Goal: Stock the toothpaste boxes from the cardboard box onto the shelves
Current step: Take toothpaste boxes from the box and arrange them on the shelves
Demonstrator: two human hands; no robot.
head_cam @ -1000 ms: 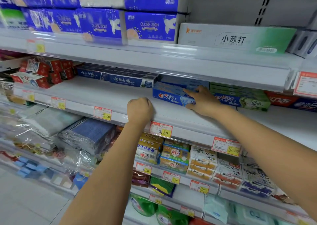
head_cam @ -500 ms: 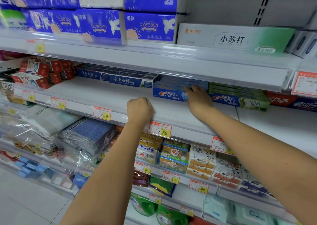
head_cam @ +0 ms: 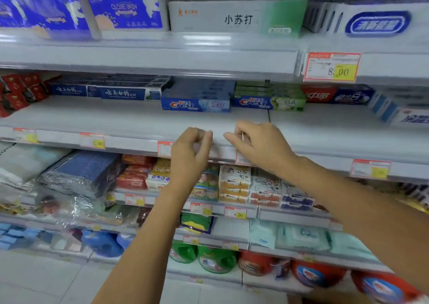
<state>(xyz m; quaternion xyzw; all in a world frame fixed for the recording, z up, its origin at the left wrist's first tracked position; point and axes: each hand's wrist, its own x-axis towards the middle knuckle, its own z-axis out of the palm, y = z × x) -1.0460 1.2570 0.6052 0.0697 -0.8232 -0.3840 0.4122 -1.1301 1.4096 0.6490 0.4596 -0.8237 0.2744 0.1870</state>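
Note:
A stack of blue Crest toothpaste boxes [head_cam: 196,104] lies at the back of the white middle shelf [head_cam: 130,118], next to a stack of green Crest boxes [head_cam: 269,100]. Dark blue toothpaste boxes [head_cam: 111,92] lie to their left. My left hand [head_cam: 191,150] hovers at the shelf's front edge with fingers loosely curled and nothing in it. My right hand [head_cam: 257,143] is beside it, fingers apart and bent, also holding nothing. Both hands are clear of the boxes. The cardboard box is out of view.
Red-and-blue toothpaste boxes [head_cam: 336,94] and white ones [head_cam: 408,115] sit further right. Tissue packs [head_cam: 123,11] and a long white-green box [head_cam: 236,17] fill the upper shelf. Price tags [head_cam: 332,67] hang on shelf edges. Soaps, wipes and detergent bottles [head_cam: 216,257] occupy lower shelves.
My right hand has let go of the blue Crest box and pulled back to the shelf's front edge. My left fist has loosened. The view has shifted to the right.

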